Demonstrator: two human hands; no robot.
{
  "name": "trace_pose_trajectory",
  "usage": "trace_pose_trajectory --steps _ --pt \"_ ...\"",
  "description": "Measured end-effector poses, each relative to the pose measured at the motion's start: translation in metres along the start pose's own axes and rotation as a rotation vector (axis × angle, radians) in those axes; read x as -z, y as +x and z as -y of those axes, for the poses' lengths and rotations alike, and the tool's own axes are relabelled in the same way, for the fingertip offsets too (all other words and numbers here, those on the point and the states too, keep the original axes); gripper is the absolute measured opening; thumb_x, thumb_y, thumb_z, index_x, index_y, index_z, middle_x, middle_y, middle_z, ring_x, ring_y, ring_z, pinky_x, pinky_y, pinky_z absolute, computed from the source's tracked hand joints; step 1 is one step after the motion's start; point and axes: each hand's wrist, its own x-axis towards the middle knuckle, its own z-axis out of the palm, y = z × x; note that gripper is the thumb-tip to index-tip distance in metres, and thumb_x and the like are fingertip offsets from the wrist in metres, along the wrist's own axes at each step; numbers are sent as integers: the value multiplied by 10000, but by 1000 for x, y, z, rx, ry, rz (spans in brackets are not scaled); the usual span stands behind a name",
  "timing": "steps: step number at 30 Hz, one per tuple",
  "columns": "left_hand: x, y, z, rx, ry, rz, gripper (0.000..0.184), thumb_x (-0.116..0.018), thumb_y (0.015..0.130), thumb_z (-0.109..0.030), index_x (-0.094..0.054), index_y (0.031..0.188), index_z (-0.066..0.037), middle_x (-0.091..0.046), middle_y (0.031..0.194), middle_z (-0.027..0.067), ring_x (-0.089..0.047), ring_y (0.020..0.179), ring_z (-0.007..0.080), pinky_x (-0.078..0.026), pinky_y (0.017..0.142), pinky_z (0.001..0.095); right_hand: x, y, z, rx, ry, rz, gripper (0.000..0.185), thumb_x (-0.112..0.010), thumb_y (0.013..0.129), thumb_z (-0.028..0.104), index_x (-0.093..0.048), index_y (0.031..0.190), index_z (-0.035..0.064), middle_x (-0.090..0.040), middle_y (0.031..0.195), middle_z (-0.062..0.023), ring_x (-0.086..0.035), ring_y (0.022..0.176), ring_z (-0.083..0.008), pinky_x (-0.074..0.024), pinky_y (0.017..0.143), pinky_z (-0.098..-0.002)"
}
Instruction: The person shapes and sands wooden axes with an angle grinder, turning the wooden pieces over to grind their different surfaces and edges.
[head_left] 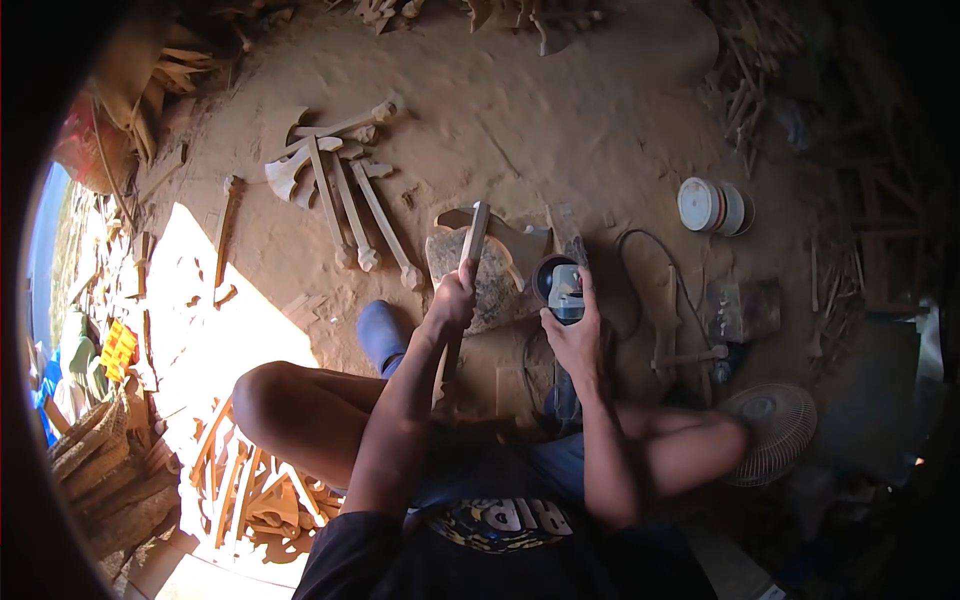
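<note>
My left hand [453,300] is closed around a long wooden shaft [476,232], held upright in front of me. Behind the shaft is a curved, blade-shaped wooden piece [525,240]; whether the two are joined I cannot tell. Both are over a worn block [490,300] on the ground. My right hand [575,340] grips an angle grinder [567,288], its round disc end facing the wood from the right. A gap shows between the disc and the shaft.
Several wooden axe-shaped pieces [345,200] lie ahead to the left. More cut wooden pieces [265,490] are heaped beside my left knee. Stacked tubs [703,205] stand on the right, beyond a dark cord [640,240]. A round fan [770,435] is by my right knee.
</note>
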Motion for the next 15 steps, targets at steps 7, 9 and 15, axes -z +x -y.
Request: trace_pose_trajectory --steps 7,9,15 --pt "1 9 3 91 24 -18 593 -388 1078 -628 -563 916 -85 -498 597 13 -474 422 169 -392 393 369 -31 35 -2 191 63 61 858 -779 802 51 -397 1570 48 -632 1386 -221 -625 1281 -290 -476 1094 -380" --pt "2 11 8 76 14 -23 591 -398 1075 -629 -568 916 -85 -508 601 17 -483 428 171 -396 396 370 -37 40 3 140 99 135 866 -778 805 52 -391 1579 58 -620 1406 -219 -613 1300 -288 -465 1107 -378" --pt "-2 5 5 57 -15 -42 598 -408 1077 -620 -594 925 -72 -525 606 26 -504 447 179 -399 406 374 -55 51 11 60 92 242 871 -774 811 42 -379 1587 60 -577 1458 -226 -562 1366 -291 -432 1146 -387"
